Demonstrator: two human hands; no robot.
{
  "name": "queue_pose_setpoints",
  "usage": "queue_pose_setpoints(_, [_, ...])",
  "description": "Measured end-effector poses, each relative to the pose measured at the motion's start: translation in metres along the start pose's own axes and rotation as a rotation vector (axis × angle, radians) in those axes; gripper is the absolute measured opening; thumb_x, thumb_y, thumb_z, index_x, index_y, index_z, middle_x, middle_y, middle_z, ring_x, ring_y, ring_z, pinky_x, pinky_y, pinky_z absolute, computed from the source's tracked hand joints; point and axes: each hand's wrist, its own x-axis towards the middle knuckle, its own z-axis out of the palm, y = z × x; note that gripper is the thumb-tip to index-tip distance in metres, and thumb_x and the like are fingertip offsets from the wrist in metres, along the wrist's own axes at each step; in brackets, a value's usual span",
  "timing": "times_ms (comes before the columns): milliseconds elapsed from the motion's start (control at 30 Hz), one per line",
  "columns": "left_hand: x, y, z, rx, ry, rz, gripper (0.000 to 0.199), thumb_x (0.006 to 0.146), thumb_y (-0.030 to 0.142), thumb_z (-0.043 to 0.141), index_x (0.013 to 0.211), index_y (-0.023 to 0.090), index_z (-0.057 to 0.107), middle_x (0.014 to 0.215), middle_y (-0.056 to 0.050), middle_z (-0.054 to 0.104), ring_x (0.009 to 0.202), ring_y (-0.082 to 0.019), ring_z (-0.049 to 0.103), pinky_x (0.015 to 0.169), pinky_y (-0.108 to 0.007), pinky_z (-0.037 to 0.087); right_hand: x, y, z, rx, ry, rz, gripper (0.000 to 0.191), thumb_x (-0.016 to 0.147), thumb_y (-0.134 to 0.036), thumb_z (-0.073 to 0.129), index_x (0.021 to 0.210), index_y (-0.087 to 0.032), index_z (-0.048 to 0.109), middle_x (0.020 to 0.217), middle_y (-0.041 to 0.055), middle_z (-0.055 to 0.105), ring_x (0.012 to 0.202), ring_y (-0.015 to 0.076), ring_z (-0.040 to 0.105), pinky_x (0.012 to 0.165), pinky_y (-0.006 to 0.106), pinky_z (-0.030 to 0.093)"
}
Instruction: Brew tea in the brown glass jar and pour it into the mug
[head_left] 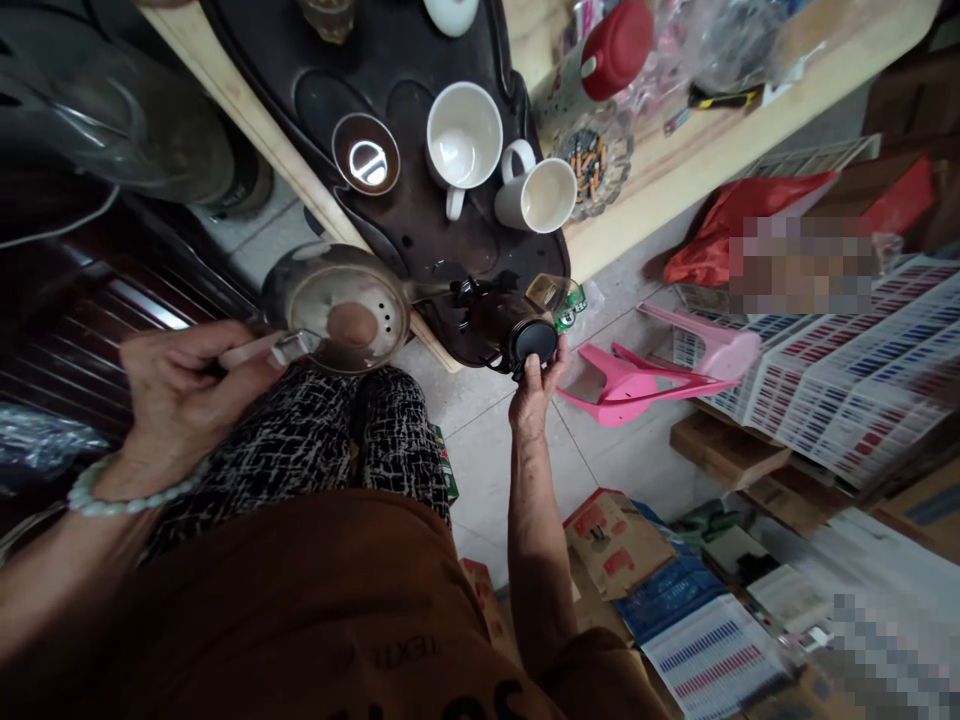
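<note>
My left hand [184, 385] is closed around the handle of a metal kettle [334, 255]. The kettle's lid is on, and its spout points right, toward a dark teapot [495, 318]. My right hand [541, 385] has its thumb and fingers at the teapot's black lid [537, 342]. The teapot is at the near end of a dark tea tray [450, 245]. A small amber-coloured glass [546, 291] sits just beyond it. On the tray are two white mugs, one wide [465, 130] and one with pale liquid [544, 195], and a bowl of dark tea [366, 153].
A glass ashtray [611, 160] full of butts and a red-capped bottle [616, 50] stand on the wooden table [637, 230]. Pink plastic pieces [622, 385] lie on the tiled floor. Cartons [619, 545] and white racks [847, 370] crowd the right side.
</note>
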Motion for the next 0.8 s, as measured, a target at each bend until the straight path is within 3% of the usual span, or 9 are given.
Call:
queue_pose_setpoints(167, [0.000, -0.005, 0.001, 0.033, -0.013, 0.056, 0.036, 0.062, 0.036, 0.075, 0.040, 0.017, 0.054, 0.039, 0.005, 0.034, 0.036, -0.004, 0.027, 0.034, -0.019, 0.016, -0.002, 0.002, 0.003, -0.005, 0.025, 0.027, 0.079, 0.085, -0.065, 0.067, 0.155, -0.031, 0.054, 0.158, 0.0105, 0.055, 0.135, 0.0254, 0.058, 0.119, 0.051, 0.046])
queue_pose_setpoints(367, [-0.005, -0.009, 0.000, 0.016, -0.038, 0.088, 0.037, 0.065, 0.030, 0.075, 0.040, 0.017, 0.050, 0.040, 0.005, 0.034, 0.038, -0.004, 0.027, 0.035, -0.019, 0.018, -0.021, 0.019, 0.007, 0.000, 0.127, 0.247, 0.079, 0.084, -0.076, 0.059, 0.148, -0.031, 0.051, 0.152, 0.0089, 0.056, 0.133, 0.0252, 0.056, 0.104, 0.048, 0.053])
queue_pose_setpoints(433, [-0.006, -0.011, -0.001, 0.020, -0.047, 0.131, 0.035, 0.066, 0.027, 0.075, 0.041, 0.017, 0.052, 0.040, 0.006, 0.036, 0.038, -0.004, 0.028, 0.035, -0.018, 0.019, -0.030, 0.028, 0.013, 0.005, 0.153, 0.302, 0.081, 0.078, -0.077, 0.065, 0.141, -0.028, 0.054, 0.143, 0.0087, 0.060, 0.127, 0.0245, 0.058, 0.103, 0.046, 0.052])
queue_pose_setpoints(567, [-0.006, -0.011, -0.006, 0.035, -0.071, 0.215, 0.032, 0.073, 0.027, 0.074, 0.045, 0.017, 0.060, 0.040, 0.007, 0.039, 0.035, -0.003, 0.031, 0.035, -0.013, 0.020, -0.041, 0.043, 0.030, 0.073, 0.098, 0.329, 0.076, 0.061, -0.068, 0.084, 0.118, -0.021, 0.066, 0.119, 0.0076, 0.072, 0.113, 0.0243, 0.062, 0.105, 0.044, 0.051])
queue_pose_setpoints(700, [-0.004, -0.008, -0.010, 0.029, -0.088, 0.239, 0.027, 0.075, 0.024, 0.073, 0.050, 0.018, 0.067, 0.041, 0.007, 0.047, 0.033, -0.002, 0.037, 0.035, -0.011, 0.024, -0.041, 0.046, 0.037, 0.184, 0.059, 0.305, 0.057, 0.068, -0.062, 0.082, 0.107, -0.022, 0.073, 0.112, 0.0058, 0.076, 0.115, 0.0240, 0.063, 0.110, 0.044, 0.048])
queue_pose_setpoints(800, [-0.002, -0.009, -0.012, 0.035, -0.101, 0.247, 0.027, 0.076, 0.023, 0.072, 0.050, 0.018, 0.068, 0.040, 0.007, 0.048, 0.032, -0.003, 0.038, 0.034, -0.011, 0.024, -0.037, 0.046, 0.034, 0.246, 0.045, 0.319, 0.053, 0.064, -0.061, 0.085, 0.097, -0.022, 0.073, 0.103, 0.0041, 0.076, 0.106, 0.0228, 0.065, 0.104, 0.042, 0.051])
